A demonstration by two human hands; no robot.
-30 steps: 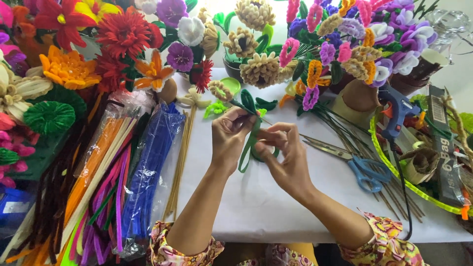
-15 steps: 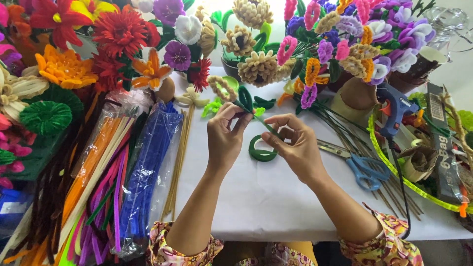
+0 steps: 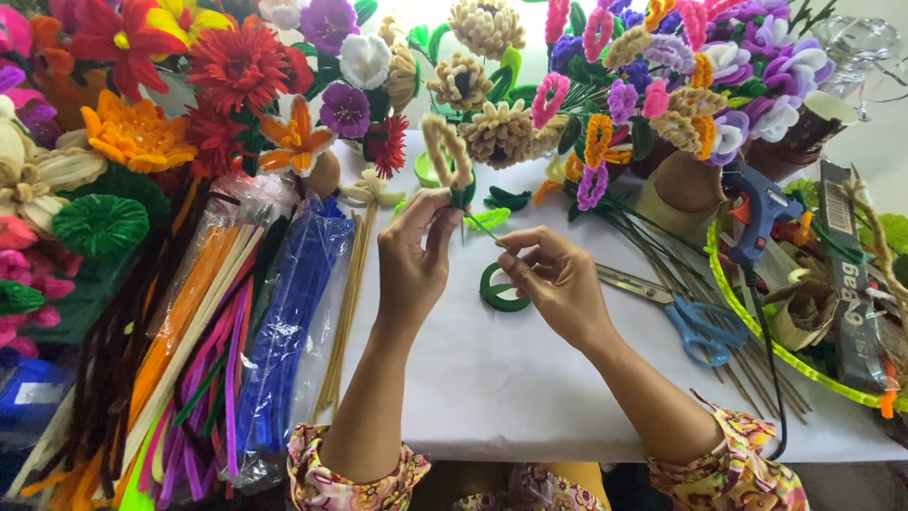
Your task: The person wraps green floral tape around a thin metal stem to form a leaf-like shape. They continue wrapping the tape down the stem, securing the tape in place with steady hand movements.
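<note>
The left hand [image 3: 416, 251] is raised over the white table [image 3: 492, 388], its thumb and fingertips pinched together on the green-wrapped base of a small beige pipe-cleaner flower [image 3: 446, 156] that stands upright above the fingers. The right hand [image 3: 553, 284] sits just to the right and a little nearer, its thumb and forefinger closed on a thin green strip of tape [image 3: 484, 227] that runs taut up and left to the flower's base. A green tape roll [image 3: 498, 289] lies flat on the table between the two hands, partly hidden by the right hand's fingers. To the right of that hand blue-handled scissors [image 3: 700, 326] rest on the cloth, and farther right a blue glue gun [image 3: 757, 213] leans at the rim of a tray. On the left, clear bags of blue pipe cleaners [image 3: 288, 322] and orange pipe cleaners [image 3: 184, 317] lie lengthwise, with tan sticks [image 3: 345, 312] beside them. Along the far edge stand finished pipe-cleaner bouquets [image 3: 624, 85] in purple, pink, orange and beige.
</note>
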